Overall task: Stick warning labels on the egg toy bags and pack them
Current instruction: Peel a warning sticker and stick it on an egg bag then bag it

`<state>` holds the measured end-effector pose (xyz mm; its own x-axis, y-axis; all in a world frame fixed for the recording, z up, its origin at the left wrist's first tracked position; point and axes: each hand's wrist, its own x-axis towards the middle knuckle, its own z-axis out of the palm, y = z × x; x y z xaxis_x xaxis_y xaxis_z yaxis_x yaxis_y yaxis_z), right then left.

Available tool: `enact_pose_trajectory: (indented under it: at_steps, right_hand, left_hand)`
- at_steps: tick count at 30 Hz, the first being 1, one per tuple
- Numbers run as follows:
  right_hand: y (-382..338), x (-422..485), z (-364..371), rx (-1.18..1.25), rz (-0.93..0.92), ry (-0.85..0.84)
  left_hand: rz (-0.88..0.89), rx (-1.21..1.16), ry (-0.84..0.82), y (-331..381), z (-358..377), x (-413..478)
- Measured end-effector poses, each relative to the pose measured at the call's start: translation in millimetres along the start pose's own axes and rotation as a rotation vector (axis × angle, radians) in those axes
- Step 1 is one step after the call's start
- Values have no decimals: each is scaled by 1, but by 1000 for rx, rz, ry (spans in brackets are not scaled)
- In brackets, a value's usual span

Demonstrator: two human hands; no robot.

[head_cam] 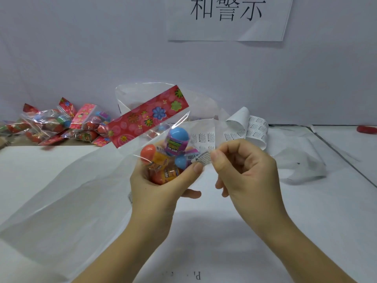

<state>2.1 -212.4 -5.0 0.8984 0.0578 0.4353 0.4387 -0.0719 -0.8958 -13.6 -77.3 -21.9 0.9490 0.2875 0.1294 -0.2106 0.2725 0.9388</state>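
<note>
label at the bag, both hands busy

the egg toy bag (pixel 163 158) is in the air over the middle of the counter (pixel 255 231), near to me. i see inside it egg toys in orange, blue and purple, and its red flower header card (pixel 149 115) points up and to the left. my left hand (pixel 161 186) grasps the bag from below, the fingers curled round the eggs, the thumb lying at the edge of the warning label (pixel 201 159). my right hand (pixel 242 170) pinches this small white label between thumb and forefinger, the other fingers curled in. the label is against the right side of the bag; if it is already stuck, i cannot tell.

just behind the hands lies a curled strip of labels (pixel 255 127), and to the right of it some crumpled white backing paper (pixel 302 166). a large clear plastic bag (pixel 61 190) spreads over the left part of the counter. far left, a pile of more toy bags (pixel 61 125) lies against the wall. on the wall hangs a paper sign (pixel 226 17) with printed characters. at the far right edge is a small red thing (pixel 367 129), too blurred to name.
</note>
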Motion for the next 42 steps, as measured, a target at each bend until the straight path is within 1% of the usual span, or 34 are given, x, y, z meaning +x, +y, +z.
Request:
enact_pose_trajectory:
  at_steps: [4,8,13,18,25,27,28,32,34,42]
  right_hand:
    - [3,2,0,-68,-30,-26]
    - [4,1,-1,-127,-94,-64]
    - [10,-3,5,-263,-223,-77]
    - [15,-6,7,-472,-430,-16]
    - [19,-5,8,-590,-617,-12]
    - [20,-5,7,-584,-600,-4]
    - [20,-5,7,-564,-560,1]
    - [17,-3,6,-358,-232,-15]
    - [17,-1,4,-294,-128,-28]
    - [11,1,2,-296,-86,14]
  left_hand:
    - [-62,-43,0,0,2,2]
    - [-109,-161,-12,1,3,1]
    - [-173,-248,-49,1,4,-1]
    - [-207,-310,-36,-2,5,-4]
    - [-215,-332,-3,-3,7,-4]
    - [-216,-326,-9,-3,7,-5]
    - [-212,-313,-12,-3,7,-5]
    - [-152,-233,-16,-1,5,-3]
    - [-120,-209,-10,0,5,-2]
    - [-18,-169,-41,1,4,-3]
